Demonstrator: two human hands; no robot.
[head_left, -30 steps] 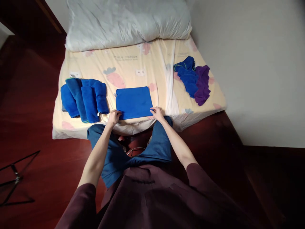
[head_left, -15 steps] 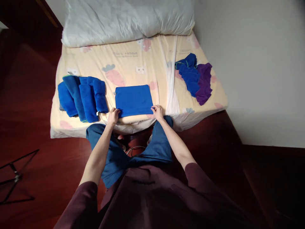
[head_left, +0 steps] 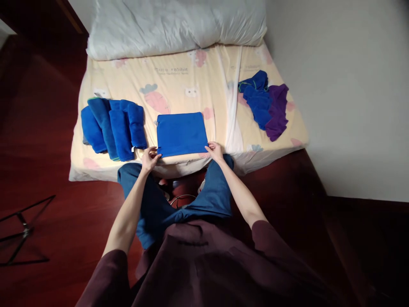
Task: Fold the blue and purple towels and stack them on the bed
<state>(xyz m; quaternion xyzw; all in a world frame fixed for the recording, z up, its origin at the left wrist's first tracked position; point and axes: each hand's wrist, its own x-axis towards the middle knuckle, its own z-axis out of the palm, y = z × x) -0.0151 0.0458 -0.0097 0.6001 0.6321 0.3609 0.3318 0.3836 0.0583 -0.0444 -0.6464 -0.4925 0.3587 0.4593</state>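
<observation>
A blue towel [head_left: 182, 134], folded into a flat rectangle, lies near the front edge of the bed with a small pale tag at its left side. My left hand [head_left: 150, 159] is at its near left corner, thumb and fingertips on the cloth. At the near right corner, my right hand [head_left: 214, 152] pinches the edge between thumb and fingers. Left of my left hand sits a group of rolled blue towels [head_left: 119, 132], lying against one another. Farther right lie crumpled blue cloths [head_left: 258, 104] and a crumpled purple cloth [head_left: 277, 113].
The bed [head_left: 188, 96] has a cream sheet with carrot and rabbit prints. A thick white quilt [head_left: 175, 27] lies folded at the back. A wall [head_left: 345, 94] stands on the right. Black stand legs [head_left: 25, 230] rest on the dark red floor at the left.
My left hand's fingers have spread slightly at the towel's corner. The right hand stays at its corner. The whole view has shifted a little; the folded towel looks much the same.
</observation>
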